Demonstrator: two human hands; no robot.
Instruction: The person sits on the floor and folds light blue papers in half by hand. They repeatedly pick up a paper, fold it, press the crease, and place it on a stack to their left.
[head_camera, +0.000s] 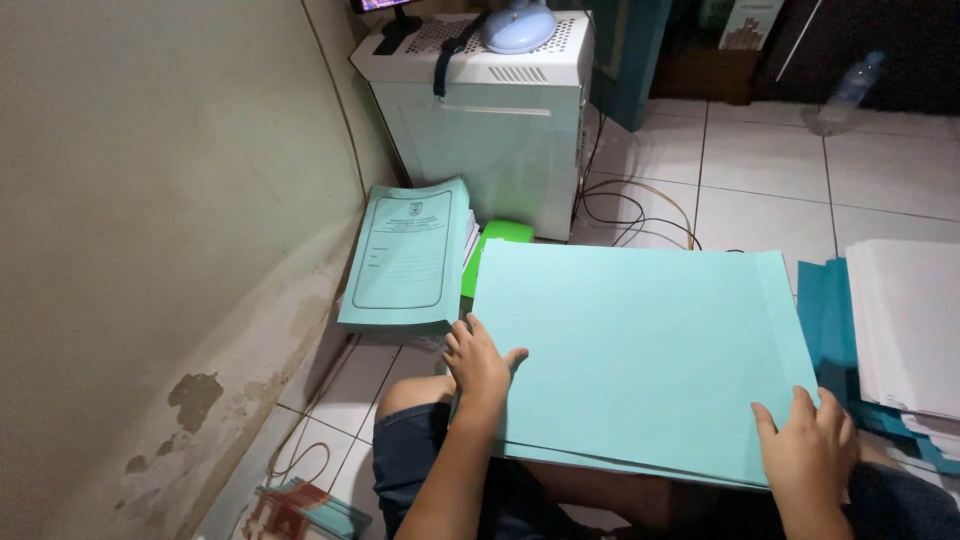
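1. Left hand (478, 360): fingers spread, flat on the left edge of the sheets (640, 350); thumb points right. Forearm rises from the bottom of frame, wrist straight.
2. Right hand (808, 452): grips the sheets' near right corner, fingers curled over the top, thumb out of sight beneath.
3. Sheets: a thin pile of large pale teal card, blank side up, lying across the person's lap, edges nearly flush.
4. Left of the pile: booklets (408, 258) in printed teal covers, stacked against the wall (150, 250). A green sheet (490, 240) lies between them and the pile.
5. Right: white paper (912, 325) stacked on darker blue card (825, 320).
6. Floor (760, 170): white tile, cables (630, 210) looped on it.
7. Behind: white cabinet (500, 130); clear bottle (845, 92) far right.
8. Wall stained, paint flaking low down.
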